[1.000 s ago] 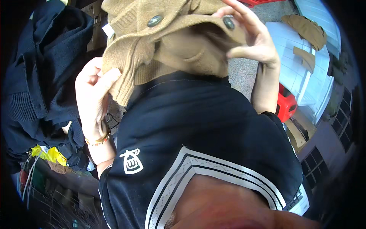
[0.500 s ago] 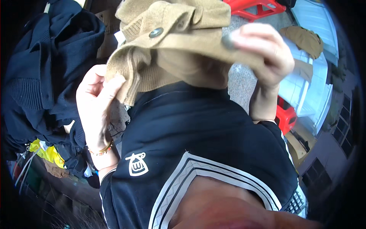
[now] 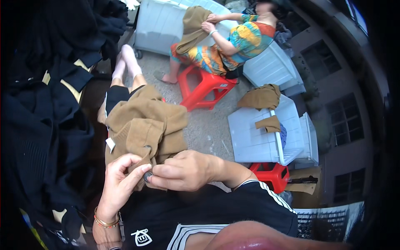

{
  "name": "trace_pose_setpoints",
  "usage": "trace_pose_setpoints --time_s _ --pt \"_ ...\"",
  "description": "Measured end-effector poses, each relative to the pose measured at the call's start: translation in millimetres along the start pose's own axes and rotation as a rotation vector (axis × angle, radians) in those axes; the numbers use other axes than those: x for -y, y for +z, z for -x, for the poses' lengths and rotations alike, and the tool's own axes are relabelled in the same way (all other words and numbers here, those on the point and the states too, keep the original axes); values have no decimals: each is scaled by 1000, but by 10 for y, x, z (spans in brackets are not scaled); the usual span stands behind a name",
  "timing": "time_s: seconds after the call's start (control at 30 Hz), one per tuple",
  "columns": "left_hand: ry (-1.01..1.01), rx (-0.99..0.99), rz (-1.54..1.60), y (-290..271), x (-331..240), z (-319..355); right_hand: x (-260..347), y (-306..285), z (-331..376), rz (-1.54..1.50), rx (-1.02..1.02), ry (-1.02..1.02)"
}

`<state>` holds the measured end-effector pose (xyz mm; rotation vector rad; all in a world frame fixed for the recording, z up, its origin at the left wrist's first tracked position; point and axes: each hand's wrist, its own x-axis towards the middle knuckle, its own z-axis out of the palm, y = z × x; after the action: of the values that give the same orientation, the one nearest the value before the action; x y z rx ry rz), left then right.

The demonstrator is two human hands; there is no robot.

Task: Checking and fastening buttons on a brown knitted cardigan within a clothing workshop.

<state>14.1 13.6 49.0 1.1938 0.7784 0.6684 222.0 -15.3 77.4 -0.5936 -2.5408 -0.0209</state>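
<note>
A tan knit cardigan (image 3: 173, 121) lies bunched over my lap, its near edge raised between my two hands. My left hand (image 3: 118, 183) is closed, pinching that edge between thumb and fingers. My right hand (image 3: 187, 170) is closed too, with its fingertips on a dark round button (image 3: 148, 177) at the cardigan's edge. The hands almost touch. Just beyond them, a second dark button (image 3: 148, 148) partly shows on the cloth. A small white label (image 3: 110, 144) sticks out at the cardigan's left side.
Dark garments (image 3: 46, 125) are heaped along the left. Across from me, a person (image 3: 250, 39) on a red stool (image 3: 204, 85) handles another tan garment (image 3: 193, 27). White bins (image 3: 250, 141) stand to the right, tan pieces over one rim. Another red stool (image 3: 271, 177) is near my right elbow.
The cardigan has come down from a stretched, raised position onto my lap. My right hand has moved left to meet my left hand at the button. The view has tilted up, showing the other person.
</note>
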Motion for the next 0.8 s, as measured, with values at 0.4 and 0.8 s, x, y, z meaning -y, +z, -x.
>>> trace_pose_setpoints --time_s 0.4,0.8 --pt "-29 112 385 -253 206 54 -94 132 -81 -71 -4 169" --pt "415 -301 -186 -142 364 -94 -190 534 -70 -424 -279 449"
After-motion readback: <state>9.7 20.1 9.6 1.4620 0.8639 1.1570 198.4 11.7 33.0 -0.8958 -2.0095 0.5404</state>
